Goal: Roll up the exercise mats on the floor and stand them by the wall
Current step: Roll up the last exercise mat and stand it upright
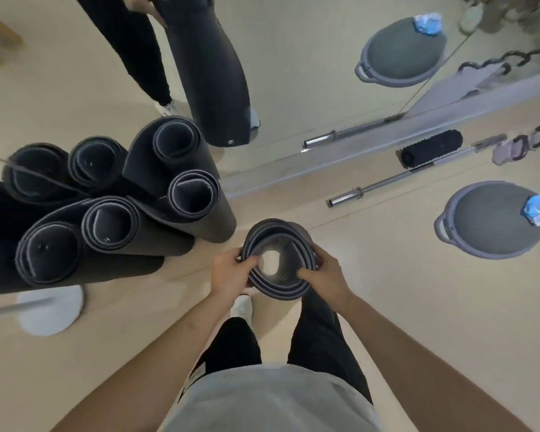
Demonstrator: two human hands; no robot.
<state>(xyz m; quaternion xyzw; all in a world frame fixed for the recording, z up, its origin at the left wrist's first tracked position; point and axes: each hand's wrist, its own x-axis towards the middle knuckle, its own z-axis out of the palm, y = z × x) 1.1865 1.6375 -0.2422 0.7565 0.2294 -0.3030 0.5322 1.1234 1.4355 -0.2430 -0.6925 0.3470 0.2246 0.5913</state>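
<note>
At the frame's centre, the left hand [231,274] and right hand [323,272] clamp opposite sides of the rolled mat [289,274], upright, at its top rim. Best to keep the coil tight and set it plumb beside the standing rolls [181,198] at left.

The held mat [289,260] is showing black, its coils edged grey. Left of it the standing mats [144,213] are reading black too; right of it the dome [487,226] is showing grey, rimmed lilac.
</note>
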